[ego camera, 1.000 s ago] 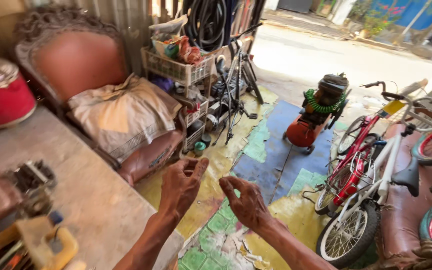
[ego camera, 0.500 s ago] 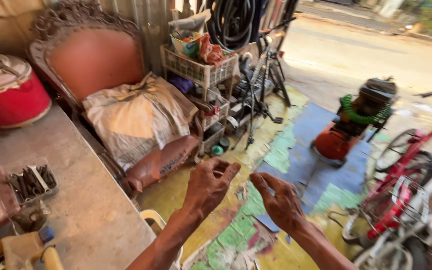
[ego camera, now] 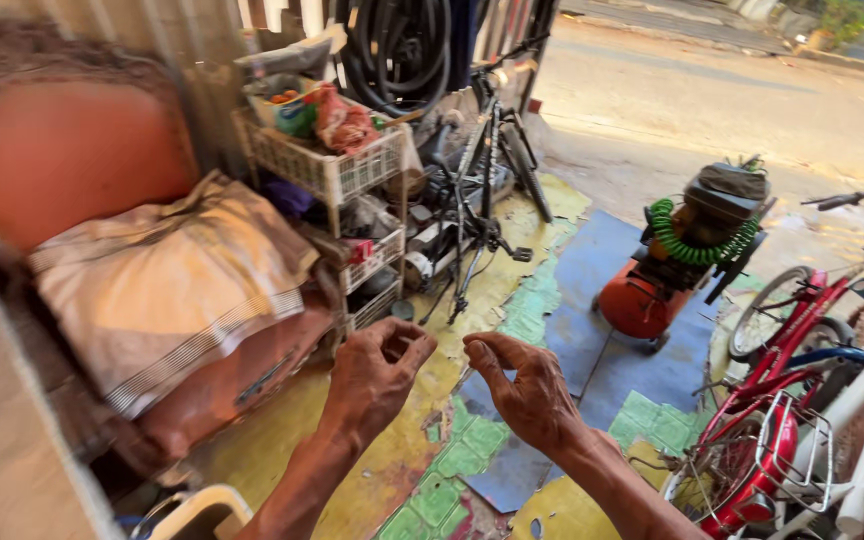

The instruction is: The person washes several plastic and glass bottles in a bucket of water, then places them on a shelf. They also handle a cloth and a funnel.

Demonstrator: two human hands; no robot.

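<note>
Patchy floor (ego camera: 552,290) beneath left hand (ego camera: 377,375), right hand (ego camera: 527,395)

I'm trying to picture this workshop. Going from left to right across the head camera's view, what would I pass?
Padded red armchair with a striped cloth → white wire rack → left hand → right hand → orange air compressor with a green coiled hose → red bicycle.

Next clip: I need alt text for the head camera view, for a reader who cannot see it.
Two bare hands, left hand and right hand, are raised close together with fingers curled over a patchy painted floor. Around them stand an armchair draped with cloth, a white wire rack, an orange air compressor and a red bicycle.
</note>
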